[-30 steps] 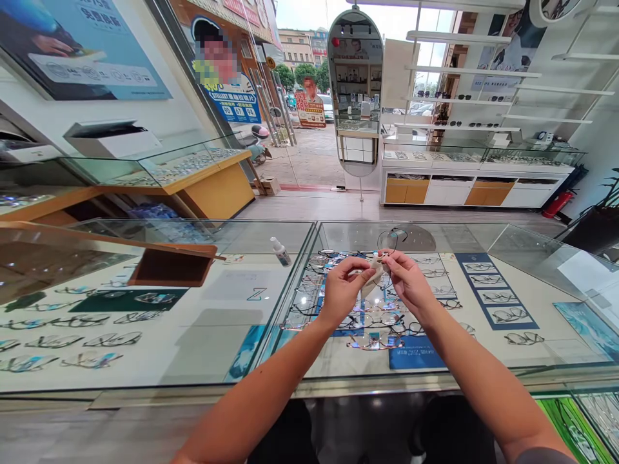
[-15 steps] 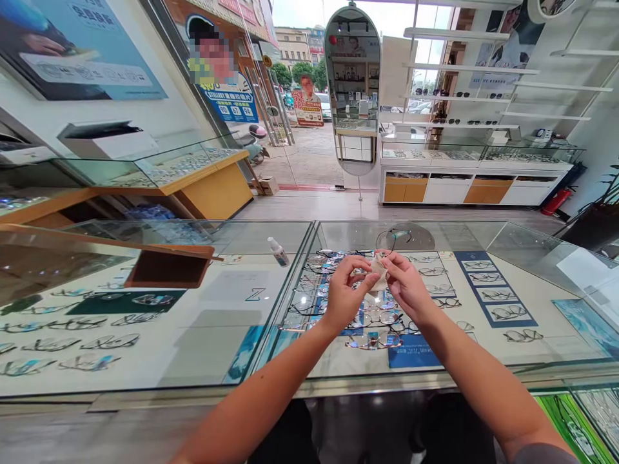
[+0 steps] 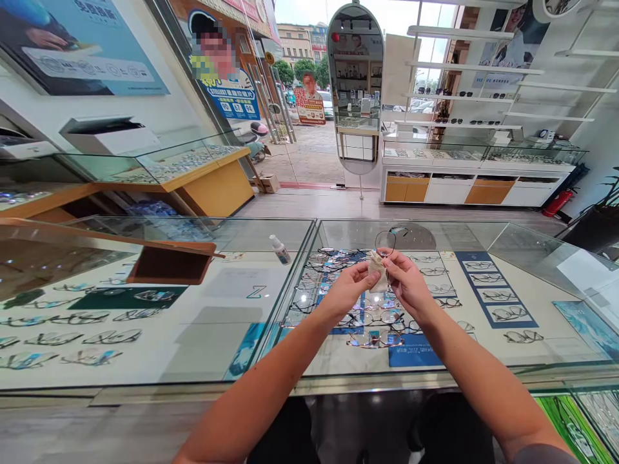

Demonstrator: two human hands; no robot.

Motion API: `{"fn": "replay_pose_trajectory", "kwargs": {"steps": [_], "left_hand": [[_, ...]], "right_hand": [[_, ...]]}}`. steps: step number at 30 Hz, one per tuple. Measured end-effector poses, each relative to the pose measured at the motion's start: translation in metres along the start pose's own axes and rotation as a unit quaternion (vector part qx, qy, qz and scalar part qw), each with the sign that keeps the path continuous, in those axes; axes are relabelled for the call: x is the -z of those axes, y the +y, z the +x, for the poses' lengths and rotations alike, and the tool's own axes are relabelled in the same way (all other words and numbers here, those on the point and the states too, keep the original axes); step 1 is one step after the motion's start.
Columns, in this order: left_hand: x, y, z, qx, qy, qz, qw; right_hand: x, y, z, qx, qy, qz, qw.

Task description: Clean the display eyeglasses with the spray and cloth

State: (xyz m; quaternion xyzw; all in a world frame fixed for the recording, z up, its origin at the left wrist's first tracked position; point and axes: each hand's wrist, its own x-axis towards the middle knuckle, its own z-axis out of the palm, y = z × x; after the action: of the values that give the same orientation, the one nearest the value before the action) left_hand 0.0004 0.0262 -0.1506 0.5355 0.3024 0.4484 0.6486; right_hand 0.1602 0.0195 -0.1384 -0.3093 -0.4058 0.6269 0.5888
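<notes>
Above the glass counter, my left hand (image 3: 356, 282) pinches a crumpled beige cloth (image 3: 379, 274) between thumb and fingers. The fingers of my right hand (image 3: 405, 276) are closed on a thin dark-framed pair of eyeglasses (image 3: 378, 240), close against the cloth. One round rim and a temple stick up past the fingertips; the cloth and hands hide the rest. Under the glass below both hands lie several rows of eyeglasses (image 3: 373, 339). A small white spray bottle (image 3: 279, 250) stands on the counter to the left of my hands.
The glass display counter (image 3: 435, 370) spans the area before me. An orange-brown framed tray or mirror (image 3: 169, 264) is at its left. Beyond stand an oval mirror (image 3: 356, 90), a left showcase (image 3: 213, 187) and a white cabinet (image 3: 447, 183). A red fire extinguisher (image 3: 557, 202) is at the far right.
My left hand's fingers have drawn in and lowered slightly, and more of the cloth shows between the hands. My right hand stays about where it was.
</notes>
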Motion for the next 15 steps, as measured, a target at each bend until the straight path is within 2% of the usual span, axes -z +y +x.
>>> {"fn": "replay_pose_trajectory", "kwargs": {"steps": [6, 15], "left_hand": [[0.0024, -0.0041, 0.0015, 0.024, -0.053, -0.064, 0.996], [0.0017, -0.002, -0.0034, 0.012, -0.04, 0.041, 0.998]], "right_hand": [[-0.0006, -0.0008, 0.0003, -0.003, -0.002, 0.003, 1.0], [-0.0029, -0.0008, -0.0013, -0.018, 0.005, 0.025, 1.0]]}}
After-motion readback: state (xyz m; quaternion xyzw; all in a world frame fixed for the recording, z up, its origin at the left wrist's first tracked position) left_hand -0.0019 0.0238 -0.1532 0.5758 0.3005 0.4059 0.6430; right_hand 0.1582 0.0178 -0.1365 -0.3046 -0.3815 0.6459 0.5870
